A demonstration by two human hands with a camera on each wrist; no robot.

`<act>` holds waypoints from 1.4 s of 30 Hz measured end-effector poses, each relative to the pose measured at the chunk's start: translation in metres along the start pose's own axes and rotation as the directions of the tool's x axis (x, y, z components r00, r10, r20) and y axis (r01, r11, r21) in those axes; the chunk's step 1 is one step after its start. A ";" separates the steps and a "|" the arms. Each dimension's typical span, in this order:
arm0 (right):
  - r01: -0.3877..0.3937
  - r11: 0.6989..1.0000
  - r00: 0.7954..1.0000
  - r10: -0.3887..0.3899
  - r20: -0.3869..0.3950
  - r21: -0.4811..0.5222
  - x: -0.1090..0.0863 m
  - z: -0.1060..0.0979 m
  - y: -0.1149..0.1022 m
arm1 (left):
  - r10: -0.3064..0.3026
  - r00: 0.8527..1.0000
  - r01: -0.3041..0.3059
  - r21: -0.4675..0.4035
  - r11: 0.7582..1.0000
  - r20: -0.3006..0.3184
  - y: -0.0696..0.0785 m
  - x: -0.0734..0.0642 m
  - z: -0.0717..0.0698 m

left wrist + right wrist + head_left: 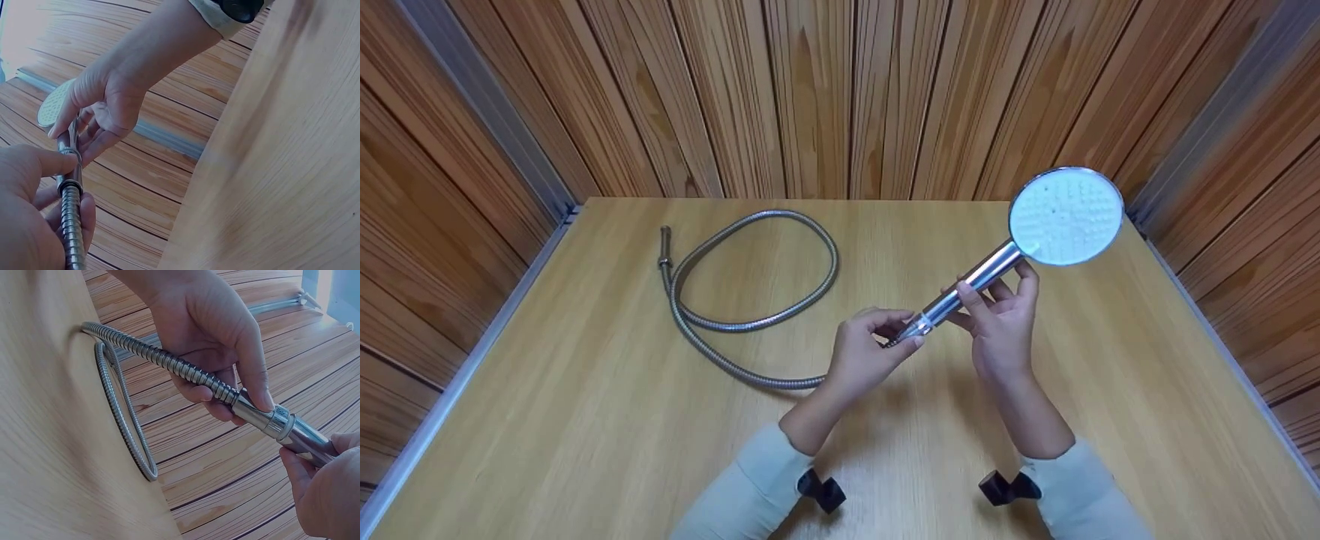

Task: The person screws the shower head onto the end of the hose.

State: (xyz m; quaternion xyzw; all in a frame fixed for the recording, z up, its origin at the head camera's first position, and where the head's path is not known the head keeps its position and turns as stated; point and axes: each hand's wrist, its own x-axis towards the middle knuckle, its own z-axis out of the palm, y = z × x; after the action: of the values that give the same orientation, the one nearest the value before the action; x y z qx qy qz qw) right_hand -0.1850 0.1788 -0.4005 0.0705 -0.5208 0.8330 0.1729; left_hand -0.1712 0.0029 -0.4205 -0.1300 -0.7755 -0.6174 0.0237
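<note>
My right hand [1006, 330] grips the chrome handle of a round shower head [1065, 217], which is held tilted up to the right above the table, its pale nozzle face toward me. With thumb and fingers, my left hand [866, 352] pinches the metal connector [261, 416] of a shower hose [174, 363] at the handle's lower end. Connector and handle sit end to end in line in the right wrist view. From the left hand the ribbed hose runs left and loops on the table, its free end [664, 247] lying at the far left of the loop.
A light wooden table [585, 420] fills the lower view. Wood-plank panels [810, 97] stand behind it and on both sides, with grey metal strips [472, 382] along the side edges. Both wrists wear small black camera mounts [821, 491] over pale sleeves.
</note>
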 end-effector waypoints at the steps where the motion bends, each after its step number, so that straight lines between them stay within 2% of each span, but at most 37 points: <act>1: 0.000 1.000 1.000 0.000 -0.008 0.000 0.000 0.000 0.001 | -0.006 1.000 0.006 0.003 1.000 -0.005 0.000 0.000 0.001; 13: -0.005 1.000 1.000 0.005 -0.015 -0.016 -0.002 0.002 0.007 | 0.016 0.998 -0.015 0.013 1.000 -0.059 -0.002 0.003 0.002; 17: -0.015 1.000 1.000 0.014 -0.024 -0.021 -0.002 0.001 0.009 | -0.002 0.998 0.003 0.020 1.000 -0.056 -0.003 0.003 0.001; 20: -0.017 0.999 1.000 0.017 -0.024 -0.028 -0.002 0.000 0.010 | -0.017 1.000 0.017 0.020 1.000 -0.019 -0.003 0.004 -0.001; 24: -0.017 1.000 1.000 0.017 -0.025 -0.026 -0.002 -0.002 0.010 | -0.025 0.997 0.027 -0.023 0.999 0.071 -0.002 0.005 -0.007; 26: -0.014 1.000 0.999 0.014 -0.030 -0.018 -0.002 -0.003 0.009 | -0.048 0.992 0.057 -0.071 0.996 0.119 -0.002 0.006 -0.010; 29: -0.011 1.000 0.999 0.011 -0.036 -0.009 -0.002 -0.003 0.009 | -0.113 0.978 0.135 -0.119 0.984 0.173 -0.001 0.008 -0.012; 33: -0.016 1.000 0.999 0.016 -0.033 -0.002 -0.003 -0.002 0.008 | -0.154 0.968 0.175 -0.095 0.980 0.196 0.001 0.009 -0.011; 36: -0.020 1.000 0.999 0.020 -0.027 0.002 -0.003 -0.001 0.008 | -0.127 0.974 0.143 -0.075 0.987 0.188 0.001 0.008 -0.011; 40: -0.014 1.000 1.000 0.014 -0.020 -0.005 -0.003 -0.001 0.008 | -0.059 0.987 0.069 -0.062 0.996 0.151 0.000 0.009 -0.010; 42: -0.012 1.000 1.000 0.011 -0.015 -0.018 -0.004 -0.001 0.008 | -0.047 0.990 0.053 -0.047 0.997 0.131 0.000 0.009 -0.009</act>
State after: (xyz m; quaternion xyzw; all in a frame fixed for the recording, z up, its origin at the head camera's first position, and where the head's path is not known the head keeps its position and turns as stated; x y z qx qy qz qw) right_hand -0.1844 0.1759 -0.4090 0.0598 -0.5273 0.8298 0.1726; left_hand -0.1806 -0.0044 -0.4170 -0.1508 -0.7625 -0.6275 -0.0454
